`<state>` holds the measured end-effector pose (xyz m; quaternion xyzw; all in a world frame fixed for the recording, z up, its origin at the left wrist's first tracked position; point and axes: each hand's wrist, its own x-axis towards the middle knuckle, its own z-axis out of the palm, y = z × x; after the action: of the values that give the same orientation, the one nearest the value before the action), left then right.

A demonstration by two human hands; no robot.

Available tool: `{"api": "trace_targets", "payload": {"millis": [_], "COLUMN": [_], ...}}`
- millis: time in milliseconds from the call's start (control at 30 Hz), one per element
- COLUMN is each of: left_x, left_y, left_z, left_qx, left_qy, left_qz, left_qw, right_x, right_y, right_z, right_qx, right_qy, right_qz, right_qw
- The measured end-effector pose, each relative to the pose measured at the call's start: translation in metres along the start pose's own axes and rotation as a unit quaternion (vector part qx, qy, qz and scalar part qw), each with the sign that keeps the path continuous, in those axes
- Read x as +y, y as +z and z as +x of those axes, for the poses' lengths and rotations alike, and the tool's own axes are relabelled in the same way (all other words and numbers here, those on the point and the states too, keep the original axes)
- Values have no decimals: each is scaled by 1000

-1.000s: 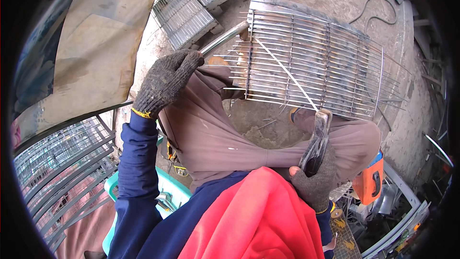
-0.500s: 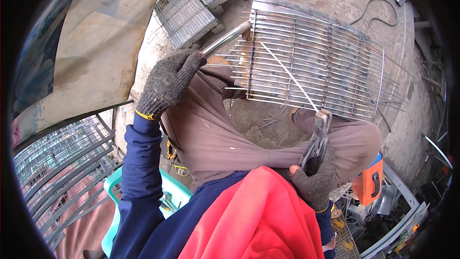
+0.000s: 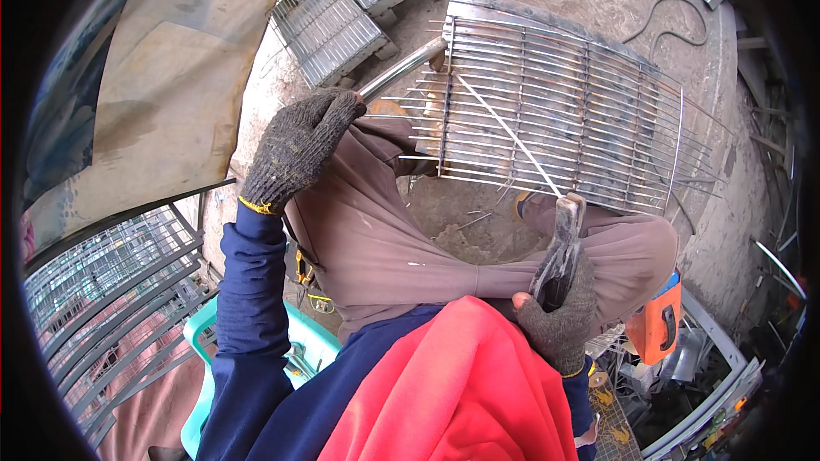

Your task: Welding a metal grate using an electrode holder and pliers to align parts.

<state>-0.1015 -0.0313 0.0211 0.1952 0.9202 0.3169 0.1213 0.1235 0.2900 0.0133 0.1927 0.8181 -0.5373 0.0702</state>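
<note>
My left hand [image 3: 301, 149], in a dark knit glove with a yellow cuff, is closed round the shiny tubular handle of what looks like a hammer [image 3: 400, 71]. Its rusty brown end rests at the near left corner of a metal bar grille [image 3: 547, 111]. My right hand [image 3: 559, 312], gloved alike with a bare thumb tip showing, grips a welding electrode holder [image 3: 567, 222]. A thin pale welding rod [image 3: 510, 133] runs from its jaws up and left over the grille. The rod's tip is close to the grille's left crossbar; whether they touch I cannot tell.
Finished-looking grilles [image 3: 329, 26] stand at the back left. A cable [image 3: 675, 0] curls on the concrete floor. Beside my right leg is an orange case [image 3: 658, 324] amid metal scraps. A turquoise plastic stool or tub [image 3: 201, 324] and a brown sheet [image 3: 179, 60] are on my left.
My right hand has shifted slightly left with the electrode holder, and the rod's tip has moved a little left along with it. The left hand and its tool are almost still.
</note>
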Motion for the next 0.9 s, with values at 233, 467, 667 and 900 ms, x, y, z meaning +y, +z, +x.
{"api": "trace_targets", "payload": {"millis": [233,467,667,900], "left_x": [5,-23,-23,-11], "left_y": [-2,-2,-4,2], "left_z": [3,-2,-2,1], "left_qx": [-10,-26,-32,-5], "left_qy": [-44,163,163,-23], "left_qz": [-13,137,136,-10], "left_qw": [999,977,977,1000], "right_x": [-5,1,-3,-7], "right_y": [1,0,1,3], "right_z": [1,1,2,2], "right_qx": [5,0,2,10], "right_qy": [4,-27,-23,6], "right_qz": [-1,-25,-24,0], "right_qw": [1000,999,999,1000]}}
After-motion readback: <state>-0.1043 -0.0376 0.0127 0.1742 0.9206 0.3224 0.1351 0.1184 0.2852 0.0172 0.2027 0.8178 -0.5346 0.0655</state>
